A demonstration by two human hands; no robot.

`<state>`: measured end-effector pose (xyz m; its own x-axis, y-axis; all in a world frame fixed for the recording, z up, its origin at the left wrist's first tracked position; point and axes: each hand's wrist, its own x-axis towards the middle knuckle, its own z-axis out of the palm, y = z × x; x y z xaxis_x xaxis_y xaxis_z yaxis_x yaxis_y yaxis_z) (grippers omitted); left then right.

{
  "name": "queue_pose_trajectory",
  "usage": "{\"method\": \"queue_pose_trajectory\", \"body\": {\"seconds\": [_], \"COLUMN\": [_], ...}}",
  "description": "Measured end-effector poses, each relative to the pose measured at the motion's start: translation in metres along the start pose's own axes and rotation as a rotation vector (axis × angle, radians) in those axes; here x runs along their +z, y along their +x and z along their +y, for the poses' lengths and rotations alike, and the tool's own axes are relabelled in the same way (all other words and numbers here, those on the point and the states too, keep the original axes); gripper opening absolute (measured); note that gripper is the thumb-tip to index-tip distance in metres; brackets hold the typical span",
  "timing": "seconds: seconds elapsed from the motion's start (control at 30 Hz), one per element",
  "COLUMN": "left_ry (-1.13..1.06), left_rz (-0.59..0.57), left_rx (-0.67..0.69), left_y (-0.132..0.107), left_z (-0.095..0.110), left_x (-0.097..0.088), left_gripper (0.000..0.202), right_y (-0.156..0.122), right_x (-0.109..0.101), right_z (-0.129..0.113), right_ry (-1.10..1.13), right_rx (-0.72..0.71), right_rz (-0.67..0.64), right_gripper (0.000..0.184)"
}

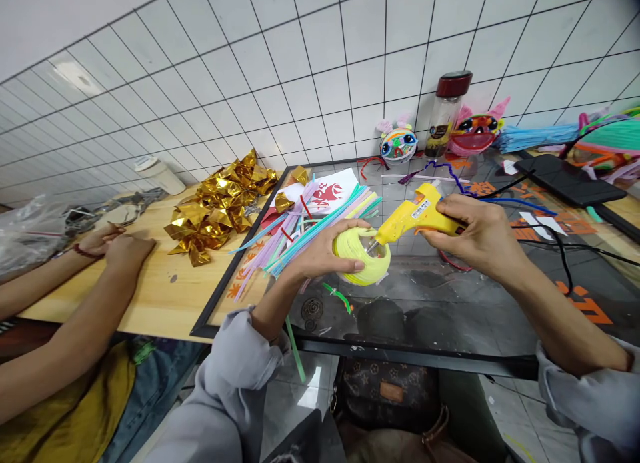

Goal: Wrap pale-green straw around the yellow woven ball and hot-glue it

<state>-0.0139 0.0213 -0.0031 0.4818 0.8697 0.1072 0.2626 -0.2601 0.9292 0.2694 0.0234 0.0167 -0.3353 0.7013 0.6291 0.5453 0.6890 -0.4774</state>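
Note:
My left hand (325, 250) is closed around a rounded yellow piece (367, 270) wound in strands, with an opening facing my right side. In my right hand (475, 233) is a yellow glue gun (407, 216), gripped by its handle. Its metal nozzle points down into the opening of the yellow piece; whether the tip touches the inside I cannot tell. Just behind my left hand lies a bundle of pastel pipe cleaners (340, 213). A short green strip (340, 296) rests on the dark glossy tabletop (400, 303) below the yellow piece.
Gold folded foil pieces (220, 210) are heaped at the left, near another person's hands (117, 243). At the back stand a bottle (445, 116) and two decorated round animal heads (397, 142). A black phone (570, 180) and dark cables (560, 256) lie at the right.

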Motion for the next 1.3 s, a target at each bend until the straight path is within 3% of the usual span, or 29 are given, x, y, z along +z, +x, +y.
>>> {"method": "queue_pose_trajectory", "body": {"seconds": [0.77,1.3], "left_ry": [0.024,-0.005], "left_rz": [0.014,0.02], "left_rx": [0.012,-0.017], "left_y": [0.001,0.002], "left_z": [-0.005,-0.003], "left_x": [0.001,0.002], "left_gripper": [0.077,0.08], "right_y": [-0.004,-0.002], "right_x": [0.013,0.015], "right_z": [0.003,0.0], "right_ry": [-0.061,-0.033], "right_rx": [0.031,0.132], "right_rz": [0.123,0.076], "right_gripper": [0.023,0.023]}}
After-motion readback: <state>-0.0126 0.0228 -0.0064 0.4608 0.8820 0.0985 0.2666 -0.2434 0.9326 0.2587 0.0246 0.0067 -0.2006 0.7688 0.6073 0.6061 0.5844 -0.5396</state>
